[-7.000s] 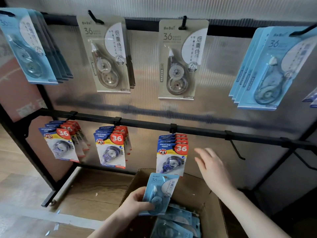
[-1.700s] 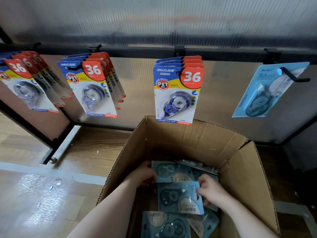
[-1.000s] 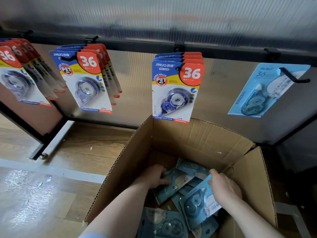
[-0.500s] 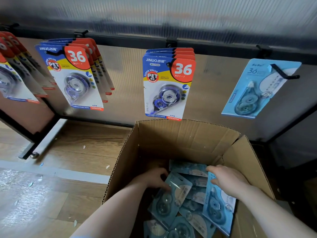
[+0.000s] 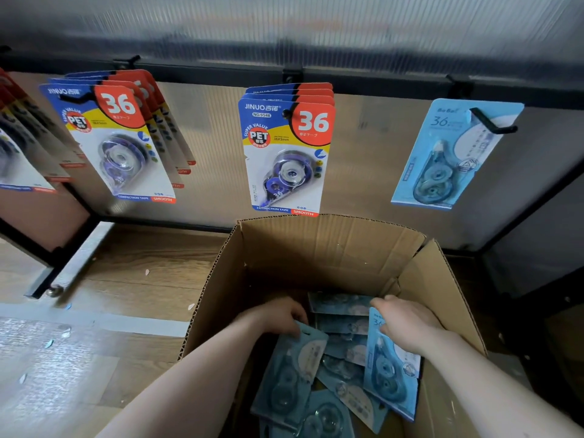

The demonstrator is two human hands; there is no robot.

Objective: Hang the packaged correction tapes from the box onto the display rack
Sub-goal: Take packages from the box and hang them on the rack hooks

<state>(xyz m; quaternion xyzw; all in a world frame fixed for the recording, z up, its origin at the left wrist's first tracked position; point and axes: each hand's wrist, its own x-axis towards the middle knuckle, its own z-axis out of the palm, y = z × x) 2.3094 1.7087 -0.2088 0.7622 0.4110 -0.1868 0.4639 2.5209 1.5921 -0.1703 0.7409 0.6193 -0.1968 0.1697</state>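
Note:
An open cardboard box [image 5: 322, 248] stands on the floor below the display rack [image 5: 347, 80], with several light-blue packaged correction tapes [image 5: 344, 330] lying inside. My left hand [image 5: 278, 316] grips the top of one blue pack [image 5: 287, 374] at the box's left side. My right hand [image 5: 407, 324] holds the top of another blue pack [image 5: 390, 374], tilted up on edge by the right wall. One blue pack [image 5: 448, 156] hangs on a black hook [image 5: 493, 121] at the right of the rack's lower bar.
Stacks of blue, red and yellow "36" packs hang on hooks at the middle [image 5: 286, 150] and left [image 5: 110, 137] of the bar. A black rack foot [image 5: 47, 282] stands on the wooden floor [image 5: 142, 279] at the left. Dark frame legs run at the right.
Both hands went into the box after one blue pack was hung at right. Each has lifted a pack; the right one now stands more upright against the right wall.

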